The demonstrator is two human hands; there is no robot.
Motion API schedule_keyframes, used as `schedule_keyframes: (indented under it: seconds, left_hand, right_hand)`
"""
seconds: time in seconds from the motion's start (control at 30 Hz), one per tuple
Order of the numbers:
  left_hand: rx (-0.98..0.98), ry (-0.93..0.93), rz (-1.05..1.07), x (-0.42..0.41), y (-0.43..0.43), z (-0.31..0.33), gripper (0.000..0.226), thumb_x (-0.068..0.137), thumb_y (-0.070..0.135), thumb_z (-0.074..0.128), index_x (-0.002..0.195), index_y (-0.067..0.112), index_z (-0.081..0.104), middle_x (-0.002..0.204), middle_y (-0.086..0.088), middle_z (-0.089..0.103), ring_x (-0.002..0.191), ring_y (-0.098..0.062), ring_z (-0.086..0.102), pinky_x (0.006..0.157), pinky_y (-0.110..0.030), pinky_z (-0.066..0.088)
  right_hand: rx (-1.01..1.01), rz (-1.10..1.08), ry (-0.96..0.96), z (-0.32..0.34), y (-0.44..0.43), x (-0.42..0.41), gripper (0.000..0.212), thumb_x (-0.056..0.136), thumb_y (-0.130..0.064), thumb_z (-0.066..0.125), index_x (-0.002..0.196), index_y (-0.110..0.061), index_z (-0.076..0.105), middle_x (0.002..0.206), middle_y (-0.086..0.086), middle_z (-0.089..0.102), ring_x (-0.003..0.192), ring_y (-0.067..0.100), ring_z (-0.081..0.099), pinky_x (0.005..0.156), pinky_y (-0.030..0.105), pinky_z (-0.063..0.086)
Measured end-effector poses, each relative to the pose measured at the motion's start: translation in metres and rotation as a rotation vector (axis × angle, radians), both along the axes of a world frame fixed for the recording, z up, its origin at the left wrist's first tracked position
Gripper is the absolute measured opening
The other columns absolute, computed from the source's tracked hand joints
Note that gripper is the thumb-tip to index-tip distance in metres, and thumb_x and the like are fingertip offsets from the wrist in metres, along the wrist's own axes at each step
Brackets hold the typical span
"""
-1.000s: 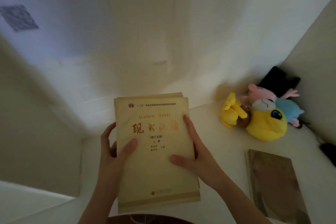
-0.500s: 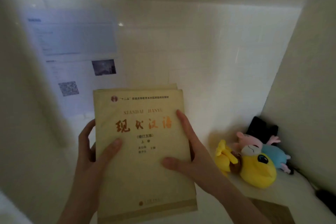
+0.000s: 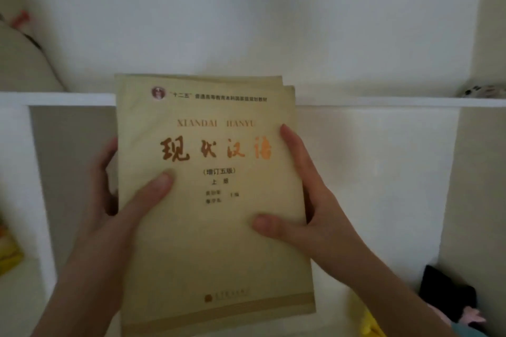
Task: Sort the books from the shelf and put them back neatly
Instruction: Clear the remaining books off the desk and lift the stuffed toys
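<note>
Head view showed the left hand and right hand each gripping an edge of the 2 stacked yellow books, thumbs on the cover, held before the white shelf board; mid-carry, it seemed, with standing them upright beside that board next.

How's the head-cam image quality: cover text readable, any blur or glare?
Head view: dim, warm, soft throughout. Large title on the yellow book reads; small author lines are smeared. Last title character looks paler, possibly sheen; no hard glare. Black item at bottom right is dark and indistinct.
</note>
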State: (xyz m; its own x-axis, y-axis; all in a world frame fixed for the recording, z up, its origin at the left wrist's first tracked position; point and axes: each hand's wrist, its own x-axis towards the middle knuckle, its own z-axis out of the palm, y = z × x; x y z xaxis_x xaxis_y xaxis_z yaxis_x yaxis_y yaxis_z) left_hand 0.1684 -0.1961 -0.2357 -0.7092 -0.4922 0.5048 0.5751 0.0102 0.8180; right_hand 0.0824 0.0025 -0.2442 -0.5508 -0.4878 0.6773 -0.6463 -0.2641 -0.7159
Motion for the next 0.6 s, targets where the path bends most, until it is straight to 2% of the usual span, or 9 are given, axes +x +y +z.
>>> schedule_keyframes:
  seconds: [0.13, 0.2, 0.27, 0.33, 0.5, 0.6]
  left_hand:
    - [-0.005, 0.100, 0.058, 0.017, 0.000, 0.033, 0.069, 0.059, 0.037, 0.068, 0.123, 0.051, 0.047, 0.084, 0.024, 0.070, 0.068, -0.007, 0.071, 0.042, -0.033, 0.054]
    - [-0.025, 0.162, 0.100, 0.022, -0.003, 0.046, 0.068, 0.058, 0.036, 0.069, 0.121, 0.052, 0.048, 0.087, 0.024, 0.070, 0.070, -0.007, 0.071, 0.044, -0.031, 0.054]
    - [-0.033, 0.230, 0.126, 0.027, -0.004, 0.062, 0.069, 0.058, 0.034, 0.070, 0.123, 0.050, 0.049, 0.091, 0.019, 0.072, 0.073, -0.011, 0.072, 0.050, -0.035, 0.057]
    - [-0.049, 0.300, 0.130, 0.028, -0.006, 0.078, 0.067, 0.063, 0.030, 0.070, 0.125, 0.047, 0.050, 0.094, 0.015, 0.073, 0.077, -0.015, 0.073, 0.058, -0.040, 0.059]
    - [-0.119, 0.425, 0.174, 0.028, -0.020, 0.133, 0.068, 0.068, 0.027, 0.070, 0.130, 0.040, 0.046, 0.095, 0.014, 0.073, 0.081, -0.014, 0.073, 0.060, -0.035, 0.060]
    - [-0.186, 0.484, 0.216, 0.027, -0.033, 0.167, 0.063, 0.075, 0.024, 0.070, 0.130, 0.038, 0.043, 0.094, 0.015, 0.074, 0.082, -0.016, 0.073, 0.062, -0.035, 0.060]
  right_hand:
    - [-0.039, 0.030, 0.112, 0.035, -0.004, 0.006, 0.099, 0.068, -0.014, 0.077, 0.136, -0.063, 0.025, 0.127, -0.034, 0.052, 0.115, 0.006, 0.059, 0.085, 0.033, 0.056]
    - [-0.055, 0.049, 0.163, 0.052, -0.007, 0.009, 0.099, 0.067, -0.012, 0.077, 0.136, -0.062, 0.025, 0.124, -0.037, 0.052, 0.113, 0.002, 0.060, 0.081, 0.027, 0.056]
    - [-0.067, 0.074, 0.205, 0.071, -0.010, 0.012, 0.099, 0.067, -0.010, 0.076, 0.135, -0.060, 0.025, 0.122, -0.037, 0.053, 0.110, 0.001, 0.061, 0.078, 0.024, 0.056]
    - [-0.079, 0.102, 0.243, 0.091, -0.014, 0.011, 0.099, 0.066, -0.009, 0.075, 0.136, -0.059, 0.025, 0.123, -0.034, 0.054, 0.110, 0.004, 0.062, 0.077, 0.025, 0.057]
    - [-0.112, 0.170, 0.351, 0.152, -0.037, -0.002, 0.097, 0.065, -0.007, 0.074, 0.137, -0.051, 0.026, 0.129, -0.012, 0.057, 0.107, 0.017, 0.066, 0.074, 0.033, 0.058]
    - [-0.127, 0.230, 0.409, 0.190, -0.062, -0.015, 0.096, 0.067, -0.006, 0.072, 0.138, -0.047, 0.022, 0.132, -0.008, 0.053, 0.111, 0.019, 0.064, 0.077, 0.037, 0.058]
